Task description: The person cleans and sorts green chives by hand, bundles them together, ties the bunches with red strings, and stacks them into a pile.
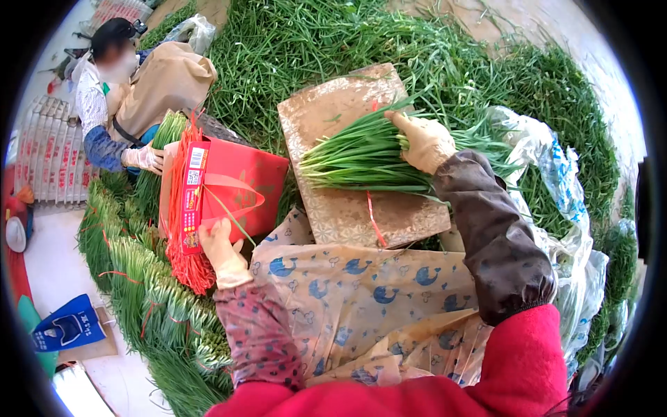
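Observation:
My right hand (422, 142), in a pale glove, is closed on a bunch of long green garlic chives (368, 153). The bunch lies across a worn, patterned board (323, 108), white ends to the left. A red tie strip (375, 219) shows below the bunch, and a bit of red shows above it. My left hand (222, 254), also gloved, is at the near edge of a red box (243, 163), its thumb apart from its fingers. Many red tie strips (187, 260) hang over the box's left side. A loose green stalk (229, 217) slants down beside my left fingers.
Loose greens (299, 48) cover the floor behind the board. Tied bunches (139, 278) are stacked at left. A co-worker (132, 97) sits at upper left, a gloved hand (144, 158) by another bunch. Clear plastic bags (556, 181) lie at right; a whale-print apron (361, 292) covers my lap.

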`<state>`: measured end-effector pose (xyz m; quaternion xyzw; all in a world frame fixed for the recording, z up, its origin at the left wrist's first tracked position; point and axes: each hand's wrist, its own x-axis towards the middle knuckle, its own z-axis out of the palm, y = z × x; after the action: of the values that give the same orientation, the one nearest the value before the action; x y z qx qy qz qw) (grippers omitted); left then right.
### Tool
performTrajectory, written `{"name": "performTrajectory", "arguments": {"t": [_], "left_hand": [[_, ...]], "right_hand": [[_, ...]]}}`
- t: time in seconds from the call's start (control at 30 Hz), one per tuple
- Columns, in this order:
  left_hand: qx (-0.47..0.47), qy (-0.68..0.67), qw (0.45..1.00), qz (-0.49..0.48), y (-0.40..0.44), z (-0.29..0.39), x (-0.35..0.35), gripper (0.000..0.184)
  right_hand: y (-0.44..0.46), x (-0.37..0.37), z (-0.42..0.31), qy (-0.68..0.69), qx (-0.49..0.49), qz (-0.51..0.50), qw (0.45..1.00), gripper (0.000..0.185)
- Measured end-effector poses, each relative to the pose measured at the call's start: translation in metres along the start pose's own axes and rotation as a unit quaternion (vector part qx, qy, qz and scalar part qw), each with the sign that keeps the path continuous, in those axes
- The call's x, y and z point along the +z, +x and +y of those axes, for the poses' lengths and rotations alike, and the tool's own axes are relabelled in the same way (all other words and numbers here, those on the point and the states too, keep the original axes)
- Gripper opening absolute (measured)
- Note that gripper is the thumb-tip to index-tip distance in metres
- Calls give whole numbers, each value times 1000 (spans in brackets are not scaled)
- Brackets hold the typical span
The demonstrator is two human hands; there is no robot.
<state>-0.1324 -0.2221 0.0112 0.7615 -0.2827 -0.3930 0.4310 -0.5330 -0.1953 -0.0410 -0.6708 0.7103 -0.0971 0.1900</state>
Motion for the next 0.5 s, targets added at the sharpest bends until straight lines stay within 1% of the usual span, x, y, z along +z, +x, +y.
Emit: {"name": "performTrajectory", "arguments": {"t": [0.07, 0.1, 0.13, 0.2, 0.23, 0.27, 0.3, 0.33, 0.37, 0.4, 0.43, 0.47, 0.5], "left_hand": [[179, -1, 984, 8, 1, -28, -14, 86], [311, 61, 948, 25, 1, -40, -17, 86], [306, 46, 951, 16, -7, -41, -13, 86], [308, 130, 935, -120, -33, -23, -6, 82], [255, 162, 936, -179, -64, 8, 6, 74], [294, 158, 908, -253, -55, 4, 14, 75], [300, 173, 889, -299, -57, -2, 18, 78], [307, 187, 867, -344, -72, 10, 26, 81], [364, 174, 828, -390, -84, 24, 34, 85], [419, 164, 783, -429, -97, 42, 42, 89], [319, 50, 770, -550, -129, 77, 48, 93], [264, -5, 750, -607, -151, 88, 54, 101], [201, -56, 724, -657, -174, 100, 60, 109]], "right_hand": [[-14, -29, 5, 14, 18, 26, 999, 59], [-25, -45, 11, 39, -5, 71, 997, 60], [-37, -71, 10, 31, -8, 86, 996, 57], [-54, -111, 21, -2, -22, 138, 990, 52], [-64, -137, 18, -21, -26, 169, 985, 47], [-75, -161, 14, -47, -14, 199, 979, 46], [-85, -186, 10, -59, -25, 230, 971, 45], [-96, -209, 5, -72, -38, 261, 962, 45], [-106, -227, -9, 36, -61, 284, 956, 39], [-121, -246, -24, 83, -107, 272, 953, 35], [-137, -264, -50, 143, -95, 225, 959, 35], [-148, -272, -72, 207, -83, 173, 959, 35], [-155, -268, -85, 217, -121, 171, 953, 36]]}}
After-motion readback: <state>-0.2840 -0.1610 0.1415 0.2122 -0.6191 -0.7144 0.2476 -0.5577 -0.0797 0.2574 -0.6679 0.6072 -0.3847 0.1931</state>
